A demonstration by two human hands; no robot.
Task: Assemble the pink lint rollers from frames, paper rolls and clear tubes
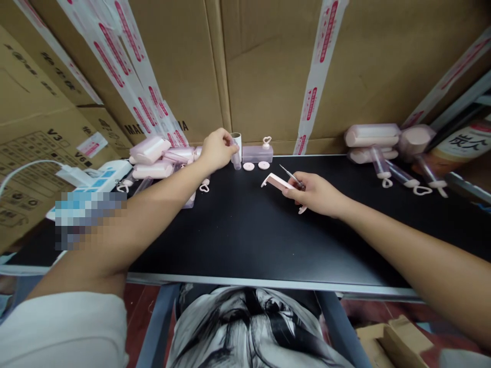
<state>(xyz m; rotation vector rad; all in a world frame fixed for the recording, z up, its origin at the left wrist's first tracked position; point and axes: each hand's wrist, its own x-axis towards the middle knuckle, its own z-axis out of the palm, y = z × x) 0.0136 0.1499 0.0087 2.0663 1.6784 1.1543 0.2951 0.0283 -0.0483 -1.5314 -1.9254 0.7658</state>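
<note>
My left hand (218,151) reaches to the back of the black table, its fingertips pinched on a small translucent pinkish tube (237,162). Just behind that tube stands a white paper roll (238,139). In my right hand (318,193) are a long pale pink plastic part (279,182) with bent ends and a thin metal pointed tool (288,171), perhaps a screwdriver. Between the hands, two round pink discs (248,166) lie flat. Behind them is a clear pinkish case (257,154), with a heart-shaped pink handle piece (266,142) on top.
Pink cases (149,153) are piled at the left, partly behind my left arm, beside a white-and-blue power strip (100,189). More pink cases (372,135) and heart-handled tubes (380,162) lie at the right, near a labelled package (462,145). Cardboard boxes (264,66) wall off the back.
</note>
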